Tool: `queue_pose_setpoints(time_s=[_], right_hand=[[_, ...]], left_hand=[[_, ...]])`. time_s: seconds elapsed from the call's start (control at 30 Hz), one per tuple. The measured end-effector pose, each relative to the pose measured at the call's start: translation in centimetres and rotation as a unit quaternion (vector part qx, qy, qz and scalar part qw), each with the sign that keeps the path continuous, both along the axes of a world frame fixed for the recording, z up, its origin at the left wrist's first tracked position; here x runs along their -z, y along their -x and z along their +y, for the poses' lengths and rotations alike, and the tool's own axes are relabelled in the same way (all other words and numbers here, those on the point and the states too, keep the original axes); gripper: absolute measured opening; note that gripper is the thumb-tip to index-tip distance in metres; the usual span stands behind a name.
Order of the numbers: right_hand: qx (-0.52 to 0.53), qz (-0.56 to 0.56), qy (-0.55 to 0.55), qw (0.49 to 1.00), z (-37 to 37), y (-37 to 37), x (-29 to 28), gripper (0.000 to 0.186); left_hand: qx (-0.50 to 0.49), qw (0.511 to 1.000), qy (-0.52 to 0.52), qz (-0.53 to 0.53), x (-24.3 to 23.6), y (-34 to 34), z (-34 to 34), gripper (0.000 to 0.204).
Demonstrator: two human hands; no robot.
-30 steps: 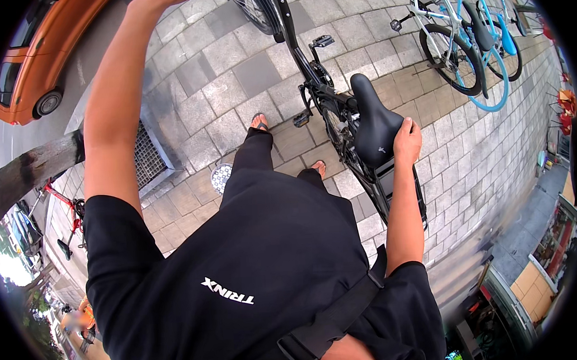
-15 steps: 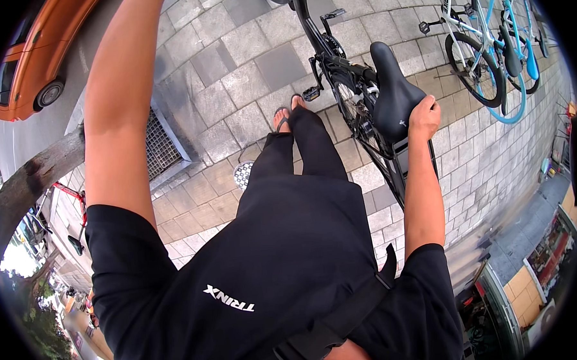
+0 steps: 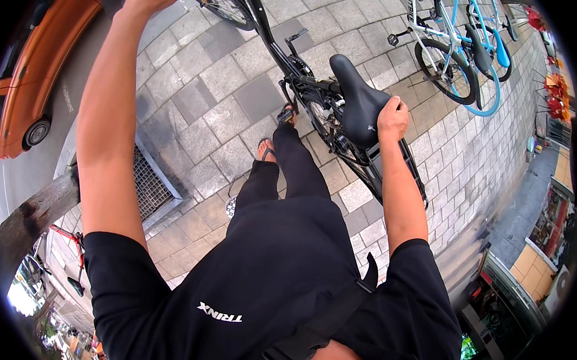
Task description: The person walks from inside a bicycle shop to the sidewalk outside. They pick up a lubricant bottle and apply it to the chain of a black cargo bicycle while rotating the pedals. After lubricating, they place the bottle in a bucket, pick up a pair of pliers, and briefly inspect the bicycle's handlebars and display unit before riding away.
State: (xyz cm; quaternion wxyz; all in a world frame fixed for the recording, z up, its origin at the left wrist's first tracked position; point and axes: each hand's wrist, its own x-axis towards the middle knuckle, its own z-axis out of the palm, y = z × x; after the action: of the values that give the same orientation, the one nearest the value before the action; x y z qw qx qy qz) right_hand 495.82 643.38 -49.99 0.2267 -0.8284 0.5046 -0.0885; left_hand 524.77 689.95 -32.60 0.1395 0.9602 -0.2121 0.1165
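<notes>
Two hands: both on the black bike (image 3: 311,98), one at each end of it.
Right hand (image 3: 392,116): curled over the rear of the saddle (image 3: 357,100), fingers (image 3: 400,105) closed on its edge, thumb on top.
Left hand (image 3: 144,0): stretched far forward at the top rim of the view; only the wrist and the heel of the hand show, so whether the fingers are clenched or loose cannot be told.
Bike: stands just to the person's right on the paving (image 3: 233,99), front wheel (image 3: 226,6) toward the top of the view, rear rack (image 3: 397,169) below the saddle and under the right forearm.
Pedal (image 3: 286,116): near side, touching or just above the toes of the right foot; which of the two cannot be told.
Left foot (image 3: 265,149): in a sandal, on the paving beside the bike's frame.
Clothing: black shirt and black trousers, with a dark strap (image 3: 320,326) running across the chest.
Grate (image 3: 148,183): set in the paving to the person's left, below the left arm.
Trunk (image 3: 29,220): leaning, at the left edge, just beside the grate.
Car (image 3: 29,69): orange, on the road at upper left, well apart from the bike.
Blue bikes (image 3: 463,50): parked at upper right, apart from the black one.
Red bike (image 3: 69,244): small, at lower left past the trunk.
</notes>
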Motion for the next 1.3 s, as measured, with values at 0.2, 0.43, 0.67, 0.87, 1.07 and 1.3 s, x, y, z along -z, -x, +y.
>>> queue_pose_setpoints(time_s=[0.2, 0.43, 0.67, 0.87, 1.07, 1.3], right_hand=[[-0.001, -0.005, -0.014, 1.000, 0.0, 0.5, -0.4, 0.057], [-0.003, -0.011, -0.011, 1.000, -1.1, 2.6, -0.3, 0.058], [0.019, -0.021, -0.026, 0.999, -1.4, 6.6, -1.3, 0.054], [0.007, -0.052, -0.011, 0.999, -2.6, 11.9, -0.4, 0.051], [-0.012, -0.090, 0.021, 0.996, -1.4, 19.1, -0.7, 0.039], [-0.054, -0.080, 0.067, 0.993, 0.8, 30.1, -0.6, 0.031]], left_hand=[[0.007, 0.998, -0.007, 0.061, -1.9, 0.9, -0.8, 0.017], [-0.024, 0.995, -0.009, 0.094, -1.9, 2.4, -1.2, 0.015], [0.025, 0.998, -0.034, 0.050, -1.4, 5.2, -1.4, 0.012], [0.010, 0.996, -0.059, 0.059, 0.7, 8.6, 0.3, 0.037], [-0.008, 0.995, -0.064, 0.071, -0.2, 16.0, 1.4, 0.031], [0.014, 0.993, -0.061, 0.096, 1.6, 25.6, 5.5, 0.027]])
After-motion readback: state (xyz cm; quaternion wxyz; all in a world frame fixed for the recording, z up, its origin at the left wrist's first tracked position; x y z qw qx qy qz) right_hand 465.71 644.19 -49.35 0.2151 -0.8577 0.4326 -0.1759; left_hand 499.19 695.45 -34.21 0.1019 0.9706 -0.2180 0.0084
